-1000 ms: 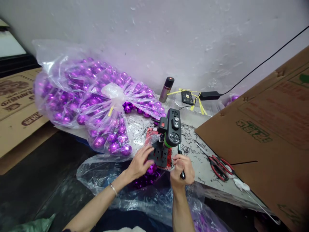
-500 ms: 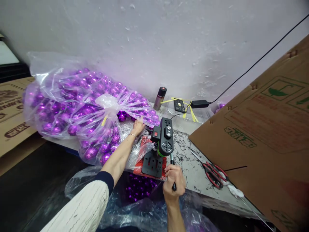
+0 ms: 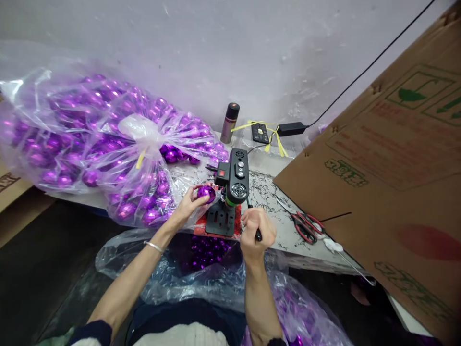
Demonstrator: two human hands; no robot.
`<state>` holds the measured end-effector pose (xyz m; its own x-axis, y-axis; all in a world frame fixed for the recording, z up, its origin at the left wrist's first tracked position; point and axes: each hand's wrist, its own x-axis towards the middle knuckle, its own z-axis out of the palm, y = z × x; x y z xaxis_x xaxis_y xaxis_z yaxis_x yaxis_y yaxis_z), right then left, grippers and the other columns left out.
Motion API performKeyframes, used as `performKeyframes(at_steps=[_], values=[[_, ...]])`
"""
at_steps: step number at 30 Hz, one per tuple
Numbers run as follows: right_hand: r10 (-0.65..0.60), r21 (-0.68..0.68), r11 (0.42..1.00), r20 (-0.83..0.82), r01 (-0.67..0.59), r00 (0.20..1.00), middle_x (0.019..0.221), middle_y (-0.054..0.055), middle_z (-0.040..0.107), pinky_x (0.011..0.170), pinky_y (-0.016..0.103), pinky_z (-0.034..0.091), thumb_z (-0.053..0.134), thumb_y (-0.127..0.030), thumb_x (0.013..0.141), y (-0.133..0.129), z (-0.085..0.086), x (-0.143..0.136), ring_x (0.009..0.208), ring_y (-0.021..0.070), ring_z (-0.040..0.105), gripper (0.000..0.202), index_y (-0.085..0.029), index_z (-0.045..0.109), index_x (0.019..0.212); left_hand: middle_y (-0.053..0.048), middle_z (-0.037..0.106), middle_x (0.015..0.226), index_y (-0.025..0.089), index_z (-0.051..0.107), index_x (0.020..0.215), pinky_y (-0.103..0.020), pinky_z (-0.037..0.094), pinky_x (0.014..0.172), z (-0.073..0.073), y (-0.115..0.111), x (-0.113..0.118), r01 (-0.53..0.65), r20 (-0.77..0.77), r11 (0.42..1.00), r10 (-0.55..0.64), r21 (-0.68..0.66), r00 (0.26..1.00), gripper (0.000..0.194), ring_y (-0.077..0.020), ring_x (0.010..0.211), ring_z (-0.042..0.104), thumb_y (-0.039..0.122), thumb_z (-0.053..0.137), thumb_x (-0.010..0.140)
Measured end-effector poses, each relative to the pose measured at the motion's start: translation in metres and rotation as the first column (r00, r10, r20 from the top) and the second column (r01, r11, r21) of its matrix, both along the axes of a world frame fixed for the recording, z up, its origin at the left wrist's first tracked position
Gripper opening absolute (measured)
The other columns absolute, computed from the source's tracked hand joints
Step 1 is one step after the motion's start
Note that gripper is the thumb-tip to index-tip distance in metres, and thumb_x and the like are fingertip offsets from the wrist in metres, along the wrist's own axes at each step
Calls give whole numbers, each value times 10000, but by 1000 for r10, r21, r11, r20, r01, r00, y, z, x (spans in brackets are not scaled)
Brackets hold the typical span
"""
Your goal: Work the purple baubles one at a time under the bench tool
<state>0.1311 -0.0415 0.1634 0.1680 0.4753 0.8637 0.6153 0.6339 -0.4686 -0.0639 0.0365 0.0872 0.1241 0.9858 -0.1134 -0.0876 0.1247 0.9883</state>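
Note:
My left hand pinches a shiny purple ball ornament just left of a small black bench press machine. My right hand is wrapped round the black-gripped lever handle at the machine's right front. The machine's slotted black base plate rests on a red sheet at the table's front edge. A big clear plastic bag, knotted in the middle, lies to the left, full of faceted purple balls. Loose purple balls show at its open side.
Behind the machine stand a spray can, a phone-like black item with yellow ties and a black power adapter. Red-handled scissors lie at right, beside a large cardboard box. Below the table edge, an open plastic bag holds purple balls.
My left hand has come back from the loose balls by the bag with a purple ball in its fingers. My right hand still grips the lever. The view has shifted slightly.

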Motion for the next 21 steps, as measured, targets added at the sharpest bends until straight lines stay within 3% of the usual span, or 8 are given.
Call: performKeyframes(at_steps=[4, 9, 12, 21], values=[[-25, -28, 999, 1, 25, 1000, 652, -38, 546, 569, 273, 410, 486, -139, 1049, 0, 2, 0, 587, 105, 541, 315, -233, 515, 749, -123, 720, 1429, 229, 563, 1475, -496, 516, 1197, -31, -37, 28, 61, -18, 995, -60, 83, 998, 800, -321, 1337, 688, 586, 832, 812], [5, -10, 1000, 5, -5, 1000, 680, -31, 567, 588, 266, 434, 486, -112, 1040, -2, -1, 2, 610, 109, 558, 284, -232, 534, 787, -139, 722, 1375, 221, 601, 1375, -545, 519, 1181, -60, -45, 46, 54, -346, 947, 61, 315, 936, 639, -335, 1299, 694, 478, 838, 840], [6, 10, 1000, 22, -6, 1000, 675, -31, 568, 586, 265, 441, 476, -97, 1034, -2, -2, 1, 607, 113, 557, 280, -234, 539, 798, -156, 716, 1370, 212, 598, 1361, -562, 529, 1163, -64, -41, 48, 109, -445, 917, 80, 384, 892, 596, -356, 1316, 683, 421, 840, 858], [-15, 7, 1000, 59, 15, 998, 681, -27, 579, 580, 261, 450, 461, -72, 1022, -6, -3, 0, 612, 118, 576, 282, -241, 533, 808, -161, 711, 1381, 200, 548, 1415, -535, 564, 1127, -69, -36, 54, 137, -490, 891, 105, 433, 866, 604, -349, 1304, 700, 409, 805, 909]])
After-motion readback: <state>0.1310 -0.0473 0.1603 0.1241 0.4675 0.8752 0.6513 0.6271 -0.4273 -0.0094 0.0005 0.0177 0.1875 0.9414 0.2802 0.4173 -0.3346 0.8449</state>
